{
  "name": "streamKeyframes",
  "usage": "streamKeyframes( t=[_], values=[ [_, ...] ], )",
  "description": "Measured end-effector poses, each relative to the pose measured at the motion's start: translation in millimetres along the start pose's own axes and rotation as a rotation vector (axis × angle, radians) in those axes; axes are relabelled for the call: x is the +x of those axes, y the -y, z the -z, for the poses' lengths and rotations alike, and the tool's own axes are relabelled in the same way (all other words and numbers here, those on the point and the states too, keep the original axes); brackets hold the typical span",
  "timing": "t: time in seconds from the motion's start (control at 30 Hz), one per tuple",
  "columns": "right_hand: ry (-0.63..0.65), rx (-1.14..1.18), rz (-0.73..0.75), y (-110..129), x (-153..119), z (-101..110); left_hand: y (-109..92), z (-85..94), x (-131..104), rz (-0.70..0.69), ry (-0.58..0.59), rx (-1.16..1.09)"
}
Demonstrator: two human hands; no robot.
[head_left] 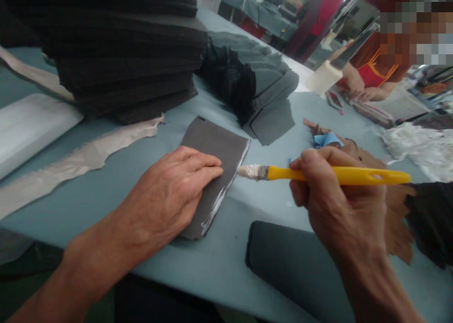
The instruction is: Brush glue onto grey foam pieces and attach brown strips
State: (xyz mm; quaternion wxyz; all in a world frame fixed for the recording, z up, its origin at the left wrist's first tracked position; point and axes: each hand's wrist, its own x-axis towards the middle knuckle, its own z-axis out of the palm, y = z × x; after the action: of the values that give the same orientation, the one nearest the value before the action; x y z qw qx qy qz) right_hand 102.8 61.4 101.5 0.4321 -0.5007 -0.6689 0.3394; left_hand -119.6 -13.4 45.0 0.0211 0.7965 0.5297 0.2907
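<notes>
A dark grey flat piece [219,136] of fabric or leather lies on the table, a white smear of paste running along its right edge. My left hand [177,181] rests on it with fingers stretched out, pressing it down and covering its left middle. In my right hand [329,195] is a paintbrush [354,175] with a yellow handle, gripped between thumb and fingers. White paste coats its bristles, whose tip is at the right edge of the grey piece. Below the brush lies a dark folded piece [290,252], partly hidden by my right forearm.
A tall stack of dark pieces [134,54] stands at the back left, beside grey pieces [272,77] fanned out. Pale fabric strips [85,157] and a white block [35,124] lie left. Brown scraps [396,219] are at right. Another person's hands [361,89] are at the far right.
</notes>
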Motion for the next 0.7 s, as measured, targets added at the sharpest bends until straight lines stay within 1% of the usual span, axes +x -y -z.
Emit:
streamKeyframes(
  t=[0.1,0.2,0.27,0.37,0.47,0.53,0.63,0.7],
  values=[
    [-0.085,0.009,0.012,-5.2,15.7,9.8,-0.3,0.9,-1.3,-0.006,0.007,0.019],
    [-0.098,0.014,-0.008,-5.4,18.7,18.2,-8.1,4.2,-1.3,0.026,0.015,0.043],
    [-0.09,0.031,-0.028,-3.0,16.5,19.6,-20.2,6.3,0.9,0.092,0.041,0.075],
    [-0.057,0.118,-0.073,2.8,13.8,15.7,-45.0,5.0,6.9,0.243,0.089,0.154],
    [0.019,0.211,-0.097,6.7,16.7,5.7,-66.8,-4.6,12.0,0.377,0.077,0.228],
    [0.076,0.264,-0.096,6.6,22.4,-5.1,-75.7,-13.4,12.5,0.423,0.068,0.247],
    [0.148,0.334,-0.093,4.1,34.0,-27.1,-81.8,-24.2,9.7,0.445,0.044,0.264],
    [0.169,0.37,-0.1,2.9,42.1,-43.1,-83.5,-28.5,7.6,0.432,0.018,0.293]
  ],
)
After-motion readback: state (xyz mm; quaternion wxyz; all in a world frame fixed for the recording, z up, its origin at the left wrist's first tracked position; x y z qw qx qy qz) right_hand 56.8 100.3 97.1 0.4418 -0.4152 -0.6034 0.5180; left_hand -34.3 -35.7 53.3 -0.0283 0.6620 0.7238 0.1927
